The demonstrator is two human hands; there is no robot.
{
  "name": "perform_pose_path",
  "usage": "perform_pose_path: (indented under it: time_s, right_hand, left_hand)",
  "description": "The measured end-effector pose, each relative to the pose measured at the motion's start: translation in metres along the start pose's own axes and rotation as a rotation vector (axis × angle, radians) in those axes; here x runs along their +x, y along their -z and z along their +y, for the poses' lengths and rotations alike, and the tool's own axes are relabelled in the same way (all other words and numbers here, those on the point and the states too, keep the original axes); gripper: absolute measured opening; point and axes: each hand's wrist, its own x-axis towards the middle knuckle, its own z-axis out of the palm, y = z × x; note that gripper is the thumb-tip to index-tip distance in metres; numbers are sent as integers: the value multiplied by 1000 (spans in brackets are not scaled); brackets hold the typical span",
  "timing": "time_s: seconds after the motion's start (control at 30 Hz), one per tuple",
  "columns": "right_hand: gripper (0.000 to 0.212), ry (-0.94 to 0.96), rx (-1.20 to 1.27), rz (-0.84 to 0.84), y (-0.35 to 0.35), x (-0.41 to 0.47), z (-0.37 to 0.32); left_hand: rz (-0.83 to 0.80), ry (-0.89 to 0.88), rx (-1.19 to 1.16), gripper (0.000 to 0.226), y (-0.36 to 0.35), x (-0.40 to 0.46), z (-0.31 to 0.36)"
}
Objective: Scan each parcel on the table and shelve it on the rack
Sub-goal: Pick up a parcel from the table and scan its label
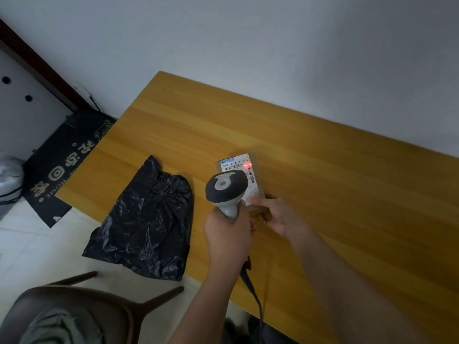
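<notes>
White wall backs a yellow wooden table (323,170) that runs from its far left corner toward the right side of the view, with pale floor tiles beyond its left edge. Left hand (229,234) fingers are curled tight around the grey grip of a scanner (227,188), whose dark rounded head tips forward and down; a dark cable (253,291) trails from the base of the grip back along the forearm and off the near edge. Right hand (275,214) pinches the near end of a small cardboard box (255,177), thumb (260,201) pressed on top and the other fingers tucked beneath or behind it, so their spread cannot be told. Whether the box rests on the table or is lifted slightly cannot be told either. It sits around the middle of the table, just beyond the scanner head, which covers part of it. On its top is a white label (236,165) with barcodes, and a red glow (248,165) falls on the label's far right part. Left of the hands, a crumpled black plastic bag (146,219) lies at the table's left edge, partly hanging over it. On the floor beyond lies a black doormat (62,165) with pale lettering, and a dark chair (87,306) stands at the near left.
</notes>
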Motion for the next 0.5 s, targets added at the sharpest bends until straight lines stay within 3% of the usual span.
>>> perform_pose_path:
  time_s: [0.17, 0.33, 0.5]
  right_hand:
    - [84, 14, 8, -36, 3, -8, 5]
    - [60, 35, 23, -31, 9, -21, 13]
    - [55, 75, 32, -38, 19, -50, 26]
  left_hand:
    - [27, 0, -22, 23, -2, -14, 3]
    - [28, -29, -18, 28, -2, -33, -1]
    - [18, -55, -50, 29, 3, -69, -16]
